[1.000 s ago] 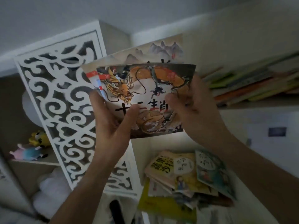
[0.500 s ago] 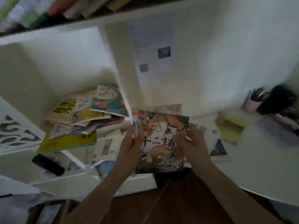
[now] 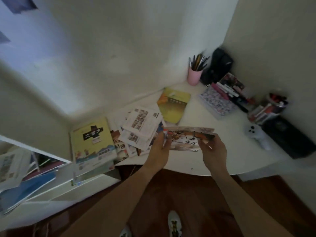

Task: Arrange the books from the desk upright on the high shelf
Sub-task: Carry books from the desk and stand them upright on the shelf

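Desk (image 3: 196, 161) cluttered w/ loose books (image 3: 142, 127), pen cup (image 3: 194, 75); both hands (image 3: 213, 151) grip dragon book (image 3: 186, 140).

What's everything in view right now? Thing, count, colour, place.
dragon book: 1, orange and cream cover, held over the desk's front edge
yellow-green book: 1, left end of the desk, overhanging the edge
loose booklets: several, exact count unclear, mostly white, piled mid-desk
yellow book: 1, flat, behind the pile
pen cup: 1, pink, back corner, holds pens
patterned book: 1, white with print, right of centre
game controller: 1, white, right side of the desk
black box: 1, right edge of the desk
desk: 1, white
left hand: grips the dragon book's left edge
right hand: grips its right edge
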Demonstrator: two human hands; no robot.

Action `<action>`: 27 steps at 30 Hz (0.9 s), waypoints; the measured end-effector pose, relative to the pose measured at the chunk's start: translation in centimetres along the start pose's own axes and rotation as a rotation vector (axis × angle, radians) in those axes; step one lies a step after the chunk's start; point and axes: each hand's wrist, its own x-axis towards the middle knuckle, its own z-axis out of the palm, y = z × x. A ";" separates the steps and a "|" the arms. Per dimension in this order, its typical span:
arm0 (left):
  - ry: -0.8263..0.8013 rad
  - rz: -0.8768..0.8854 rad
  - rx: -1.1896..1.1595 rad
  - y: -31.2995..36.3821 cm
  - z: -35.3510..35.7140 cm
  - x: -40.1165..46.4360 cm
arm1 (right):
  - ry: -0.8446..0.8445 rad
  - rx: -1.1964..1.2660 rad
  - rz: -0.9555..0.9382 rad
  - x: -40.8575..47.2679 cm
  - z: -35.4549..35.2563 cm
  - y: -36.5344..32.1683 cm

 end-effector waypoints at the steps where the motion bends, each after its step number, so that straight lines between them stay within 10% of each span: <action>1: -0.002 -0.004 0.028 -1.0 0.9 1.2 | 0.007 -0.017 -0.031 0.8 -0.2 0.8; 27: 0.097 -0.125 0.674 -8.3 9.7 8.1 | -0.019 -0.407 0.283 6.8 -0.6 11.1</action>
